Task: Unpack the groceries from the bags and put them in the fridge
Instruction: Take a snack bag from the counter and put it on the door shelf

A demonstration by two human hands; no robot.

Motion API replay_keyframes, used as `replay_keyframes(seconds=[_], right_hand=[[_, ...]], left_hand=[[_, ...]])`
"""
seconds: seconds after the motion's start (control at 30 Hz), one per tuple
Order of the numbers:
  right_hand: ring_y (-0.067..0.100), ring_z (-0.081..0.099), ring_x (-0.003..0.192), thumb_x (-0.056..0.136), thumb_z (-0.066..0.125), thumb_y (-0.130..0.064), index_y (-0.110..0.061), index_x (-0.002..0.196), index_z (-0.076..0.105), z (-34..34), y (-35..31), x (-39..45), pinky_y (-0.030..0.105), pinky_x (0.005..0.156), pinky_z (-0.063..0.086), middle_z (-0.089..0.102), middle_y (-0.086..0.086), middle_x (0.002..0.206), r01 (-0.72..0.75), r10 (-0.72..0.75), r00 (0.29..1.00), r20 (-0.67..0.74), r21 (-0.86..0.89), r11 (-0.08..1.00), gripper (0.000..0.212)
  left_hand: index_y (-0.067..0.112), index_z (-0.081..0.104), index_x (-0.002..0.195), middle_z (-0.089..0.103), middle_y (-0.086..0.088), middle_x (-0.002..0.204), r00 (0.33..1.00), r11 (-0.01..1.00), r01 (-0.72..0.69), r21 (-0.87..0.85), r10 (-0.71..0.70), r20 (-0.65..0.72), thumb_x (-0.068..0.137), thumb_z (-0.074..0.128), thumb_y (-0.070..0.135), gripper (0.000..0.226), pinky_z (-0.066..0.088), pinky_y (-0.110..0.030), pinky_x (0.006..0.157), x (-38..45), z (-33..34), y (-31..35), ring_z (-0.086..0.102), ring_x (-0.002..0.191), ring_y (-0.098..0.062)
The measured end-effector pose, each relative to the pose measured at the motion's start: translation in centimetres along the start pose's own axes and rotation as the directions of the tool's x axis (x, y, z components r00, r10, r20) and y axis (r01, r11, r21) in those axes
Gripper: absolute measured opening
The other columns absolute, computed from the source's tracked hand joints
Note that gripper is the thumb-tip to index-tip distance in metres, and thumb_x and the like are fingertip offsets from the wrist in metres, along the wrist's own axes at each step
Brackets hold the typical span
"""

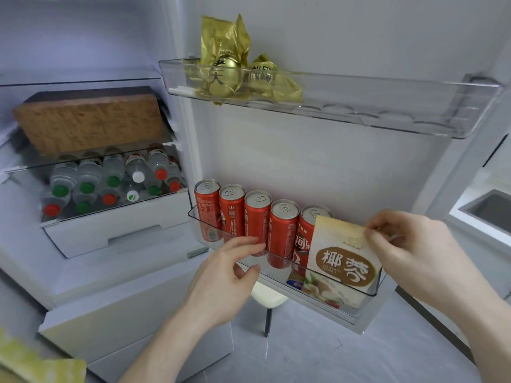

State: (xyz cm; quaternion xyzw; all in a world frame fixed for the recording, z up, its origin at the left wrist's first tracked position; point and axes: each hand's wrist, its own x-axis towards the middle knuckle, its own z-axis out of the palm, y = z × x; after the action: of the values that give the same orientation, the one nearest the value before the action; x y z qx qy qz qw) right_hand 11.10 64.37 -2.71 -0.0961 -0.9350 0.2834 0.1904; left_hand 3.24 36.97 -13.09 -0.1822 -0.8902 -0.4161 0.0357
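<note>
My right hand [409,244] pinches the top corner of the cream desiccated-coconut pouch [341,261], lower right of frame, standing in the clear plastic door shelf [221,239] beside the red soda cans [255,219]. My left hand [229,275], fingers relaxed, steadies the rim. I should seat the pouch upright before letting go.

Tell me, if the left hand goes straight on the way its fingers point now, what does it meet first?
Most likely the clear front wall of the lower door shelf, which the left hand already nearly touches; right behind it stand the red cans.

Lower door bin [276,268] holds red cans [257,217], pouch [343,261].
</note>
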Motion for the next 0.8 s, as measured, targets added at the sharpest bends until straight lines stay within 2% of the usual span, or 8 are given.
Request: replay_keyframes(seconds=[0.17, 0.23, 0.3, 0.5, 0.57, 0.67, 0.73, 0.8], right_hand=[[0.001, 0.063, 0.08, 0.088, 0.066, -0.026, -0.038, 0.088, 0.068, -0.3, -0.8, -0.3, 0.032, 0.07, 0.051, 0.069, -0.023, 0.084, -0.007, 0.009, 0.996, -0.092, 0.016, 1.0, 0.012], [0.01, 0.066, 0.089, 0.086, 0.069, -0.027, -0.041, 0.1, 0.068, 0.1, -1.2, -0.7, 0.037, 0.078, 0.054, 0.069, -0.026, 0.095, -0.001, 0.001, 0.996, -0.084, 0.005, 1.0, 0.02], [0.012, 0.068, 0.087, 0.085, 0.072, -0.025, -0.044, 0.106, 0.066, 0.3, -1.6, -1.0, 0.038, 0.079, 0.055, 0.068, -0.026, 0.102, 0.031, -0.029, 0.995, -0.1, 0.011, 0.999, 0.029], [0.005, 0.071, 0.078, 0.085, 0.072, -0.013, -0.047, 0.107, 0.067, 1.6, -2.8, -1.3, 0.023, 0.069, 0.054, 0.057, -0.032, 0.132, 0.149, -0.135, 0.984, -0.118, 0.121, 0.981, 0.041], [0.005, 0.07, 0.086, 0.086, 0.071, -0.012, -0.047, 0.107, 0.067, 2.5, -3.2, -1.6, 0.026, 0.072, 0.058, 0.055, -0.033, 0.136, 0.21, -0.197, 0.975, -0.108, 0.135, 0.968, 0.042], [0.008, 0.065, 0.109, 0.088, 0.07, -0.009, -0.041, 0.115, 0.069, 3.9, -4.0, -1.8, 0.028, 0.087, 0.056, 0.053, -0.028, 0.142, 0.339, -0.332, 0.94, -0.074, 0.132, 0.931, 0.042], [0.005, 0.06, 0.118, 0.089, 0.071, -0.01, -0.041, 0.122, 0.066, 4.8, -4.6, -1.8, 0.023, 0.095, 0.05, 0.051, -0.026, 0.145, 0.396, -0.399, 0.917, -0.008, 0.135, 0.908, 0.045], [-0.001, 0.054, 0.128, 0.09, 0.072, -0.014, -0.043, 0.127, 0.063, 5.8, -5.2, -1.7, 0.011, 0.098, 0.042, 0.047, -0.027, 0.15, 0.433, -0.444, 0.894, 0.063, 0.138, 0.891, 0.048]], left_hand=[[0.05, 0.067, 0.124, 0.047, 0.046, 0.133, 1.0, 1.0, -0.008, -0.005, 0.008, 0.011, 0.094, 0.064, 0.026, 0.038, 0.053, -0.021, 0.082, 0.2, 0.0, -0.2, 0.065, 0.082, -0.002], [0.049, 0.067, 0.124, 0.047, 0.046, 0.133, 1.0, 1.0, -0.014, -0.01, 0.014, 0.019, 0.094, 0.064, 0.025, 0.039, 0.054, -0.022, 0.082, 0.3, 0.0, -0.2, 0.066, 0.081, -0.002], [0.049, 0.067, 0.124, 0.047, 0.045, 0.133, 1.0, 1.0, -0.022, -0.009, 0.022, 0.021, 0.094, 0.064, 0.025, 0.039, 0.054, -0.023, 0.083, 0.3, 0.0, -0.2, 0.065, 0.084, -0.002], [0.051, 0.065, 0.126, 0.046, 0.046, 0.134, 0.998, 0.999, -0.051, -0.002, 0.051, 0.03, 0.095, 0.062, 0.024, 0.041, 0.053, -0.022, 0.086, 0.4, -0.3, -0.5, 0.063, 0.098, 0.0], [0.052, 0.064, 0.127, 0.045, 0.046, 0.134, 0.997, 0.998, -0.062, -0.003, 0.062, 0.034, 0.096, 0.061, 0.023, 0.042, 0.053, -0.023, 0.087, 0.5, -0.4, -0.7, 0.062, 0.101, -0.001], [0.053, 0.061, 0.131, 0.042, 0.048, 0.137, 0.994, 0.995, -0.096, 0.011, 0.095, 0.056, 0.098, 0.057, 0.021, 0.046, 0.051, -0.023, 0.092, 0.4, -0.7, -0.8, 0.059, 0.108, 0.001], [0.053, 0.058, 0.134, 0.04, 0.048, 0.142, 0.991, 0.993, -0.119, 0.005, 0.119, 0.062, 0.099, 0.055, 0.019, 0.049, 0.049, -0.02, 0.095, 0.1, -1.2, -1.0, 0.056, 0.113, 0.008], [0.053, 0.057, 0.135, 0.038, 0.047, 0.145, 0.99, 0.99, -0.141, 0.004, 0.141, 0.026, 0.098, 0.055, 0.014, 0.054, 0.05, -0.019, 0.09, -0.6, -2.1, -1.6, 0.056, 0.115, 0.009]])
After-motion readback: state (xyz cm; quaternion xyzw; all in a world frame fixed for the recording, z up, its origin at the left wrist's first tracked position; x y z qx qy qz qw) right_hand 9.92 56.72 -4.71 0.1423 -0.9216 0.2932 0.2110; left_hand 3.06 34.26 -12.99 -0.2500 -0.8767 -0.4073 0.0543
